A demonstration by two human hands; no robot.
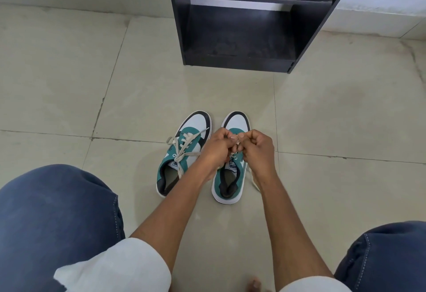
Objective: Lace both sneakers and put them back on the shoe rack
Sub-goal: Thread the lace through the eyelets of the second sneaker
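both hands, the left hand [217, 147] and the right hand [257, 147], are curled tight, fingertips meeting over the right sneaker [230, 171] and pinching its lace [234, 156], while beyond them the black shoe rack [239, 19] stands open-fronted against the wall on the tiled floor [69, 84]. the left sneaker [182, 153] lies just beside its mate, both lengthwise away from the person, toes toward the rack, the left one's toe angled slightly right and its cream lace [182, 151] lying loose across the tongue. each tongue label reads "puma".
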